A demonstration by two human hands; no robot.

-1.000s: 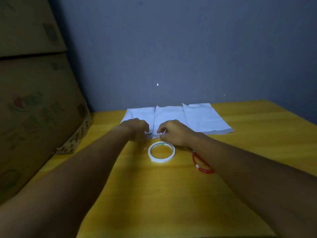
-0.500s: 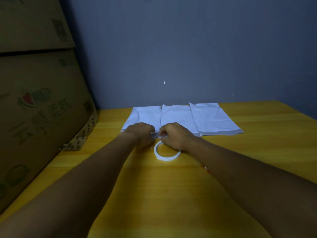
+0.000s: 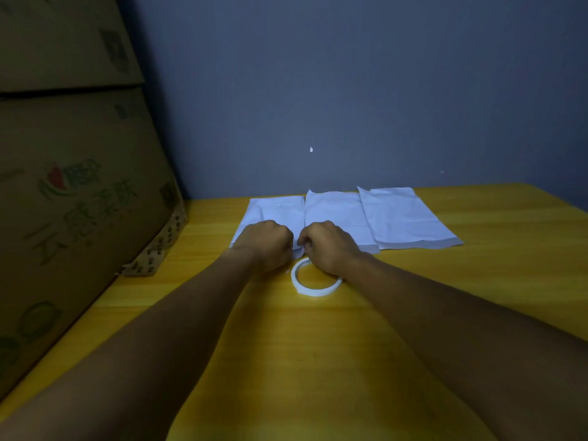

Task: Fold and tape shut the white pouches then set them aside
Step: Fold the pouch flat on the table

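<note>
Three white pouches lie side by side at the back of the yellow table (image 3: 477, 281): a left pouch (image 3: 276, 208), a middle pouch (image 3: 334, 211) and a right pouch (image 3: 404, 218). My left hand (image 3: 265, 245) and my right hand (image 3: 327, 245) sit close together with curled fingers at the near edge of the left pouch, where it meets the middle one, and pinch that edge. A white tape roll (image 3: 315, 280) lies flat just in front of my right hand, partly under my wrist.
Large cardboard boxes (image 3: 73, 186) are stacked along the left side of the table. A grey wall (image 3: 350, 90) closes the back. The red scissors seen earlier are hidden under my right forearm.
My two hands have drawn closer together at the pouch's near edge. The view has shifted left, and my right forearm now covers the red scissors.
</note>
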